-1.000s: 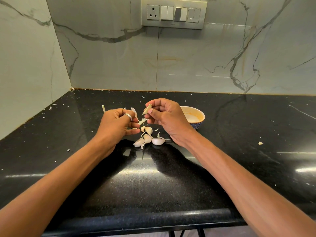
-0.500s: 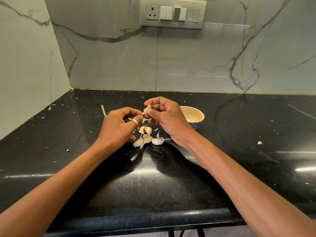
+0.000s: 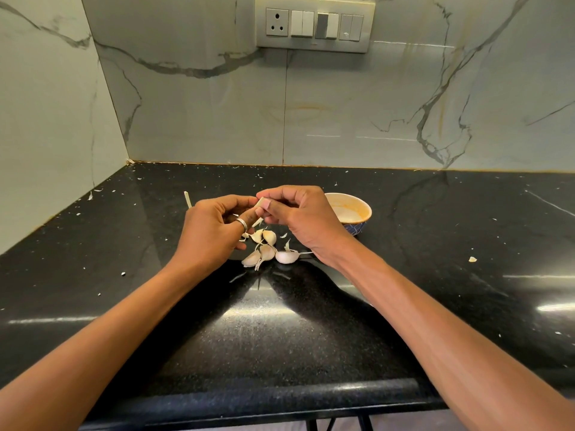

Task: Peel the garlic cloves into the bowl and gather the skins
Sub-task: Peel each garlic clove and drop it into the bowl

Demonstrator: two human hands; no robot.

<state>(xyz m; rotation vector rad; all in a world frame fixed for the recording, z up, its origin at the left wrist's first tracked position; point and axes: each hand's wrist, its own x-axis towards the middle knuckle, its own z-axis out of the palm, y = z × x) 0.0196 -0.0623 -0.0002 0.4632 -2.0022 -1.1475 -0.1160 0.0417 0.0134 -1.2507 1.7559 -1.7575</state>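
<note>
Pale clove [image 3: 260,203] in right hand [image 3: 306,220], left hand [image 3: 214,233] now pinching it too

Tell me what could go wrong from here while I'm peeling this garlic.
1. The left hand and right hand pinch the clove above the unpeeled cloves, not over the bowl; a slipped grip would likely drop it into that pile.
2. Skin flecks already dot the countertop widely; peeling in the air may scatter more, making gathering harder.
3. The bowl sits close behind the right hand, which could knock it.
</note>
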